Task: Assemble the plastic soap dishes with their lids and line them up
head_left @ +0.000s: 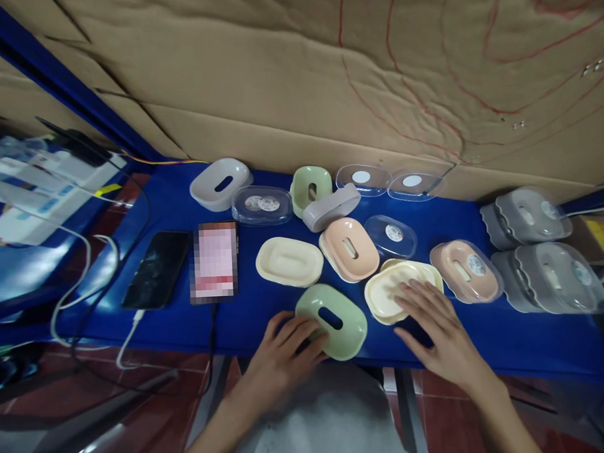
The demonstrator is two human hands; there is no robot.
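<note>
Soap-dish parts lie scattered over a blue-covered counter (186, 325) backed by a brown cardboard wall (275, 67). Closest to the person, right at the front edge, sits a pale green oval plastic soap-dish insert with a slot in its middle (336, 315). The left hand (287, 350) meets it at the near-left rim, fingers bent over the edge. The thumb is hidden, so I cannot tell whether this is a true grip or only a touch. The right hand (439, 331) is released, lying flat with spread fingers on a cream oval plastic tray (379, 293) just beside the green insert and touching it.

Handling here, as I judge it, calls for care at the edge: the green insert has little counter in front of it, so any slide is better made away from the body. A pinch across the rim looks surer than a push on the smooth, domed top, while the flat right hand already pins the cream tray well, though pressing on its rim could tip it.

Further back lie a pink oval insert with a slot (350, 248), a second cream oval tray (288, 260) and a clear plastic lid (395, 232). Lidded grey dishes (549, 276) stand at the right (apparently complete), and a black phone (156, 269) lies to the left.
</note>
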